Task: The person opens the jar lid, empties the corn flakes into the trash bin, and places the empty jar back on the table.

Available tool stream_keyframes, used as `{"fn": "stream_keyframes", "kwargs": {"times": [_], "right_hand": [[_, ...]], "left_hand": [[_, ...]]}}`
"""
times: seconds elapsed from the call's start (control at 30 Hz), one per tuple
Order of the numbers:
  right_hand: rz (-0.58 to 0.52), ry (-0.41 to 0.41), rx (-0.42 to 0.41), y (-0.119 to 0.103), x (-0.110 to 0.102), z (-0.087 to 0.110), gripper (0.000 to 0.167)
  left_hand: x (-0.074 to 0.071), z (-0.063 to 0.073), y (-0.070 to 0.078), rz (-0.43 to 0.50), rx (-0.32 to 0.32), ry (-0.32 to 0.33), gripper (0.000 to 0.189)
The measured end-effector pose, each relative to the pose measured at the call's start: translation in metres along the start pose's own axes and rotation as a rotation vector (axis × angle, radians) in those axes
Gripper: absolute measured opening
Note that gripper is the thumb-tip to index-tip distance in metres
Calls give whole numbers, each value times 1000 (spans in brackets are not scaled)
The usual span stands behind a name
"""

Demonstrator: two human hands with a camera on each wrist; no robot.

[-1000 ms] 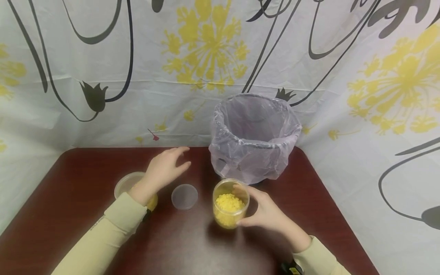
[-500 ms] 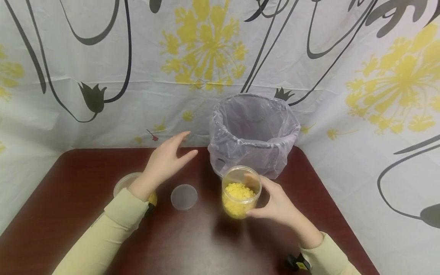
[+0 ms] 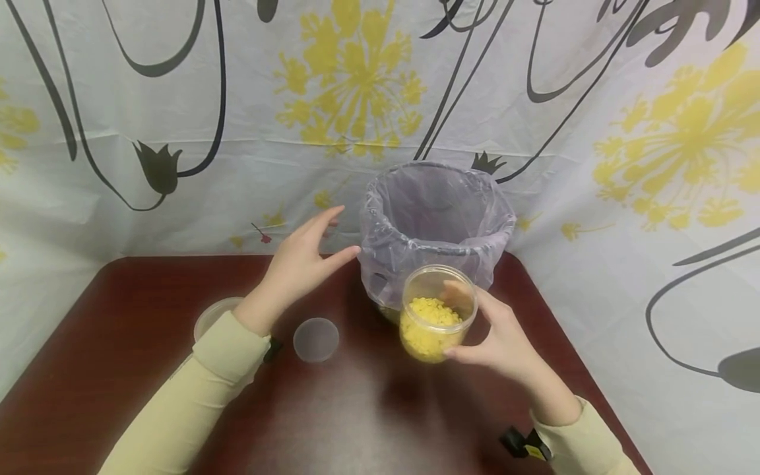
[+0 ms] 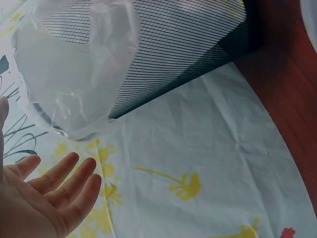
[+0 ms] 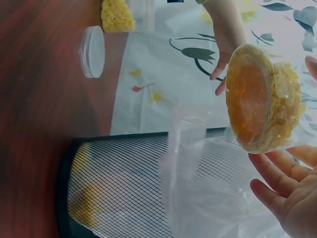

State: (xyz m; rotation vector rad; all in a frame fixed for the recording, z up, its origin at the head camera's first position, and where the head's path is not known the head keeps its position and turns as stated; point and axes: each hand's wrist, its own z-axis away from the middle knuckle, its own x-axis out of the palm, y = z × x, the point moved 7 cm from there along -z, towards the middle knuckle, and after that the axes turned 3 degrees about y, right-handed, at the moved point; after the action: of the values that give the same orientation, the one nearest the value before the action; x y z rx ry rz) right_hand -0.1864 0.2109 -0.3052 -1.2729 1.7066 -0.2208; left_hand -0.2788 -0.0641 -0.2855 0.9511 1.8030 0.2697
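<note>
My right hand point(image 3: 505, 336) holds a clear plastic jar point(image 3: 436, 316) around its side, raised above the table and slightly tilted. Small yellow pieces point(image 3: 432, 324) fill its lower part. In the right wrist view the base of this jar point(image 5: 247, 99) faces the camera. My left hand point(image 3: 299, 267) holds nothing, its fingers spread, just left of the waste bin point(image 3: 436, 272). The left wrist view has that hand point(image 4: 54, 198) below the rim of the bin point(image 4: 183, 44). Whether the thumb touches the liner I cannot tell.
Lined with a thin translucent bag, the mesh bin stands at the table's back right. A clear round lid point(image 3: 316, 340) lies mid-table. A second clear container point(image 3: 212, 316) is half hidden by my left forearm; yellow pieces point(image 5: 118, 16) show in it. Patterned cloth hangs behind.
My right hand has lifted the jar and carried it right and toward the bin. My left hand has moved forward and right, closer to the bin.
</note>
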Motion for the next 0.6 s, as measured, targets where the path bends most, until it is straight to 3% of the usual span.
{"fn": "stream_keyframes", "kwargs": {"times": [0.3, 0.6], "right_hand": [[11, 55, -36, -11, -21, -5, 88], [12, 127, -129, -21, -38, -9, 88]], "left_hand": [[2, -11, 16, 35, 52, 30, 77], [10, -17, 23, 47, 50, 9, 78]]}}
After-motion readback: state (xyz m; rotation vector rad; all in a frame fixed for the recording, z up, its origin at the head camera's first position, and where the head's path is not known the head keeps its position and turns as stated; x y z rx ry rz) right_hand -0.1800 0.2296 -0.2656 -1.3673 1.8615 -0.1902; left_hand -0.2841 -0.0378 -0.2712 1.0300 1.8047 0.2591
